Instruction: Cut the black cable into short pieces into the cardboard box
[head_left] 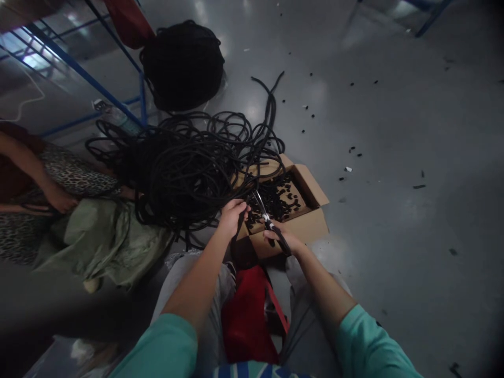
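My right hand (282, 235) is closed around the dark handles of a pair of scissors (261, 203), whose blades point away from me over an open cardboard box (289, 236). Many short black cut pieces (277, 202) lie in that box. Just left of the blades, my left hand (233, 215) is closed on a black cord (240, 219), part of which runs down from the fingers. Beyond and to the left spreads a big tangled heap of black cord (185, 163), partly overhanging the box.
A thick black bundle (185, 65) stands behind the heap, beside a blue metal frame (142, 97). Another person's hand (61, 199) is at the left, near a green cloth (106, 236). Red fabric (248, 315) lies between my legs. Small scraps (348, 169) dot the grey floor.
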Demonstrator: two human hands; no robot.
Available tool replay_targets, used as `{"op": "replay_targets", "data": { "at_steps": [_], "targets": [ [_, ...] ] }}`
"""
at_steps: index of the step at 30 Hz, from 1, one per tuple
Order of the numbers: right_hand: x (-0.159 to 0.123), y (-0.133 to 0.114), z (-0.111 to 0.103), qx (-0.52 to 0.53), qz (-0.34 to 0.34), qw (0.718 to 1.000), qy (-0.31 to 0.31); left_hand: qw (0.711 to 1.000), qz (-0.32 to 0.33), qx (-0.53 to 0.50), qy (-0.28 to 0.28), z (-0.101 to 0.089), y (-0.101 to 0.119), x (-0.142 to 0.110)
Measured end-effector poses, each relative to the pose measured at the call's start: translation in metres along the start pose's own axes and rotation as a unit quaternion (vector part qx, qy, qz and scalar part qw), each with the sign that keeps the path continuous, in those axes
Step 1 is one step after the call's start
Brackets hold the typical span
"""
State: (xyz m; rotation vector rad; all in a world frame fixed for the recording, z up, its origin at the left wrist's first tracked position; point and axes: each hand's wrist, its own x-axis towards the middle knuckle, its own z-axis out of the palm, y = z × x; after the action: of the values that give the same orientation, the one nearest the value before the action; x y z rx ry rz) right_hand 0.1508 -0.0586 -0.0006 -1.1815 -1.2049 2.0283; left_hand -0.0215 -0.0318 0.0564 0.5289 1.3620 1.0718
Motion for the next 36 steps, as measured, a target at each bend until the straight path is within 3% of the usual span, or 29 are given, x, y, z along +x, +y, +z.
{"op": "replay_targets", "data": {
  "at_steps": [9, 19, 25, 32, 36],
  "targets": [
    [0.007, 0.009, 0.005, -0.078, -0.027, 0.997, -0.010, 0.985, 0.043, 0.164, 0.007, 0.001, -0.016, 0.002],
    [0.010, 0.005, 0.009, -0.044, -0.019, 0.999, -0.003, 0.946, 0.107, 0.306, -0.021, -0.007, -0.018, 0.006],
    [0.012, 0.003, 0.017, 0.004, -0.026, 0.999, 0.026, 0.946, 0.111, 0.306, -0.011, -0.009, -0.015, 0.009],
    [0.011, 0.001, 0.018, -0.020, -0.024, 0.997, 0.064, 0.943, 0.145, 0.298, -0.039, -0.013, -0.015, 0.011],
    [0.009, -0.001, 0.017, -0.027, -0.023, 0.997, 0.074, 0.937, 0.152, 0.313, -0.028, -0.013, -0.014, 0.010]
  ]
}}
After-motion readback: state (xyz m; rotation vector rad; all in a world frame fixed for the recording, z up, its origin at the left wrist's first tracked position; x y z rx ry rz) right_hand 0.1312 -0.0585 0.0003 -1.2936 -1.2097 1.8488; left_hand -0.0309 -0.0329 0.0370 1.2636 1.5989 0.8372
